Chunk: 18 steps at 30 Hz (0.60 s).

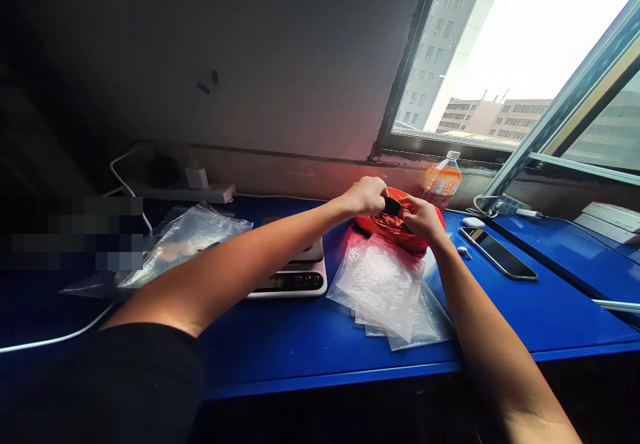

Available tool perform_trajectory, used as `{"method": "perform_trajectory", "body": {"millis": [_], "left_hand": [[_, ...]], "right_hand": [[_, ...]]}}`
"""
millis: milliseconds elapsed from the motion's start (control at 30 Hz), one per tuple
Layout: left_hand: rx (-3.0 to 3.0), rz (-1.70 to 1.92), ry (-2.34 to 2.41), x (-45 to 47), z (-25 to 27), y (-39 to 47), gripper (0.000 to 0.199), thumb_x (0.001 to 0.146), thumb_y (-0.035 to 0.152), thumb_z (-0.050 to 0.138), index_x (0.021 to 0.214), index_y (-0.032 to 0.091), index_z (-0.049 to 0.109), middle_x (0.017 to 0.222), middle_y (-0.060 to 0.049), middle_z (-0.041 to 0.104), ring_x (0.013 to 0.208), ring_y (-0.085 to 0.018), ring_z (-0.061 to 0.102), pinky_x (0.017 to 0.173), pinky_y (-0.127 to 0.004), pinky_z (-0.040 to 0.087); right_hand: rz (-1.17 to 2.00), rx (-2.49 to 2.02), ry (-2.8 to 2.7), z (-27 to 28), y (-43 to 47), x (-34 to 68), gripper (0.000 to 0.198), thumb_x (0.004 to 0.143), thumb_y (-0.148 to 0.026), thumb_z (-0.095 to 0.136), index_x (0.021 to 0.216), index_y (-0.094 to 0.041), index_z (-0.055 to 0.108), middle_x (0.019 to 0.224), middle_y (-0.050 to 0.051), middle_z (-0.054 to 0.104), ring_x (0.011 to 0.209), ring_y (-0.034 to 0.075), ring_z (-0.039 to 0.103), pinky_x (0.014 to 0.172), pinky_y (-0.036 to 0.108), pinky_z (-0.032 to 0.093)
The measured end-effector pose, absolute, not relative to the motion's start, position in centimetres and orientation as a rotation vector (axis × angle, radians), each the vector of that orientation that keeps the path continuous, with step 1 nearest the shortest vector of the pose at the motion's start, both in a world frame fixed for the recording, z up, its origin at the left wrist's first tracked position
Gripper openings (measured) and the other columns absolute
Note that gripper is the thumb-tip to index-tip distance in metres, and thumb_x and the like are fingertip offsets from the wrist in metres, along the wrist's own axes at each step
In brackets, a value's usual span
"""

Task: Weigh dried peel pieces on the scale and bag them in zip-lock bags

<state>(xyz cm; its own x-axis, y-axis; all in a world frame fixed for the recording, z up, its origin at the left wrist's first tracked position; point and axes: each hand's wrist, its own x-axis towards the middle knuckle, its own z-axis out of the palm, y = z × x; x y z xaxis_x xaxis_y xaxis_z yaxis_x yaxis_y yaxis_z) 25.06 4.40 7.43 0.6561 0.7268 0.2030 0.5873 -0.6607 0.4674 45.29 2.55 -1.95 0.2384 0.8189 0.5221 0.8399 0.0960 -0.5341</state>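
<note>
Both my arms reach forward to a red plastic bag (406,239) near the wall, its mouth spread wide. Inside it lie small dark reddish pieces (390,221), too jumbled to name. My left hand (367,196) is closed at the bag's left side, by a flat black piece (391,206) that shows between the two hands. My right hand (421,219) is at the right side with bent fingers, close to that black piece. Which hand grips the black piece is unclear. Several clear zip bags (383,284) lie stacked just in front of the red bag.
A white kitchen scale (315,283) sits under my left forearm on the blue table (280,357). Filled clear bags (187,234) lie left of it. At the right are a phone (500,253), an earbud (464,253) and its case (473,222). An orange drink bottle (443,181) stands behind.
</note>
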Motion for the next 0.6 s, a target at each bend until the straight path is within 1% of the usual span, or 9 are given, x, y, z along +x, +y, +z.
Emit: {"method": "perform_trajectory", "body": {"millis": [100,167,233,300,367,433,467,600], "left_hand": [[2.476,0.585,0.992,20.7,8.1,2.5,0.027,0.086,0.008,0.055,0.104,0.015,0.075,0.085,-0.004,0.076,0.081,-0.016,0.071,0.075,-0.025,0.053],[2.305,0.67,0.999,17.2,8.1,1.6,0.025,0.087,0.009,0.055,0.102,0.014,0.074,0.082,-0.004,0.076,0.074,-0.014,0.071,0.069,-0.023,0.053],[2.081,0.775,1.076,13.5,7.8,1.1,0.016,0.086,0.013,0.059,0.096,0.016,0.072,0.084,-0.003,0.075,0.069,-0.013,0.07,0.066,-0.024,0.053],[1.92,0.89,1.173,10.2,7.2,0.9,0.009,0.083,0.013,0.064,0.087,0.018,0.07,0.08,-0.002,0.073,0.068,-0.012,0.068,0.066,-0.025,0.054],[1.808,1.03,1.212,7.4,6.5,1.0,0.008,0.08,0.014,0.068,0.085,0.02,0.069,0.081,0.0,0.072,0.072,-0.011,0.066,0.071,-0.025,0.055],[1.671,1.145,1.207,5.1,5.7,1.3,0.012,0.078,0.011,0.068,0.085,0.02,0.067,0.081,0.001,0.07,0.073,-0.01,0.064,0.073,-0.024,0.054],[1.609,1.2,1.206,4.2,5.4,1.5,0.013,0.078,0.009,0.067,0.084,0.02,0.067,0.08,0.002,0.069,0.07,-0.009,0.063,0.071,-0.023,0.052],[1.536,1.256,1.201,2.0,4.6,1.9,0.015,0.082,0.008,0.063,0.088,0.02,0.07,0.087,0.003,0.07,0.074,-0.007,0.058,0.068,-0.02,0.046]], "right_hand": [[-0.055,-1.633,-1.603,-1.5,2.2,44.4,0.037,0.067,-0.013,0.049,0.094,-0.021,0.074,0.089,0.005,0.076,0.075,0.019,0.067,0.07,0.029,0.05],[-0.084,-1.601,-1.637,-1.2,1.9,43.8,0.038,0.068,-0.012,0.049,0.095,-0.02,0.074,0.094,0.006,0.077,0.081,0.019,0.068,0.075,0.029,0.051],[-0.122,-1.599,-1.666,-1.0,1.7,43.4,0.038,0.068,-0.012,0.049,0.096,-0.019,0.074,0.094,0.007,0.076,0.082,0.019,0.068,0.076,0.03,0.051],[-0.156,-1.6,-1.68,-0.9,1.5,43.0,0.038,0.069,-0.012,0.05,0.097,-0.018,0.075,0.092,0.008,0.076,0.08,0.02,0.067,0.076,0.032,0.051],[-0.176,-1.594,-1.679,-0.9,1.4,42.6,0.037,0.069,-0.012,0.051,0.096,-0.018,0.075,0.091,0.009,0.076,0.08,0.021,0.067,0.075,0.033,0.051],[-0.177,-1.576,-1.695,-0.9,1.5,42.3,0.035,0.07,-0.012,0.051,0.096,-0.018,0.074,0.093,0.009,0.075,0.082,0.021,0.067,0.077,0.034,0.051],[-0.17,-1.568,-1.708,-1.0,1.5,42.2,0.034,0.071,-0.013,0.051,0.095,-0.018,0.074,0.094,0.01,0.076,0.084,0.022,0.068,0.078,0.034,0.052],[-0.121,-1.565,-1.744,-1.4,1.7,42.2,0.032,0.072,-0.015,0.051,0.096,-0.018,0.072,0.097,0.01,0.076,0.087,0.022,0.069,0.078,0.034,0.052]]}}
